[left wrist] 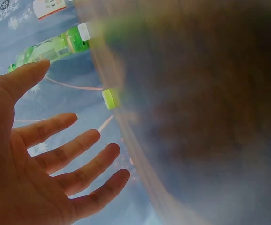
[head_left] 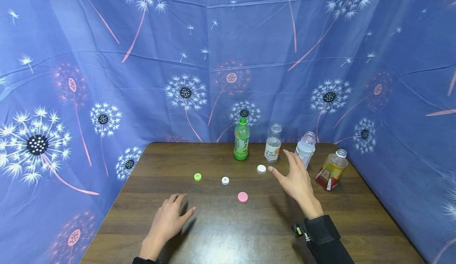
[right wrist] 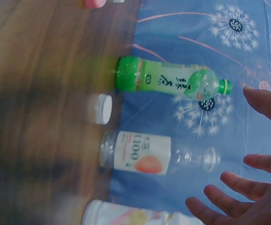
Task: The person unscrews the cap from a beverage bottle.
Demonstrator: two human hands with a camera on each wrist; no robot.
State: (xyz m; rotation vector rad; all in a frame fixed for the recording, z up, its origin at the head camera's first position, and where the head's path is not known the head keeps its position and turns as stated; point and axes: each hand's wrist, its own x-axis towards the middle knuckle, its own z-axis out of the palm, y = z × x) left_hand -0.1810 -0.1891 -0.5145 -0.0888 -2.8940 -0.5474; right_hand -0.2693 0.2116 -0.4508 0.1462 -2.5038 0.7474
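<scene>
My right hand (head_left: 294, 177) hovers over the right half of the table, fingers spread and holding nothing. Nearest to it are a clear bottle (head_left: 272, 145) with a white label, a whitish bottle (head_left: 305, 149) partly hidden by its fingers, and a larger white cap (head_left: 261, 169). Further left stands a green bottle (head_left: 242, 139). All these bottles are uncapped. At the table's left, my left hand (head_left: 167, 219) is held with loose, spread fingers and nothing in them. Beyond it lie a green cap (head_left: 197, 176), a small white cap (head_left: 225, 181) and a pink cap (head_left: 242, 197).
A bottle with a yellow and red label (head_left: 332, 169) stands at the right side of the brown wooden table (head_left: 228, 224). Blue cloth (head_left: 213, 38) with dandelion prints hangs behind the table and along both sides.
</scene>
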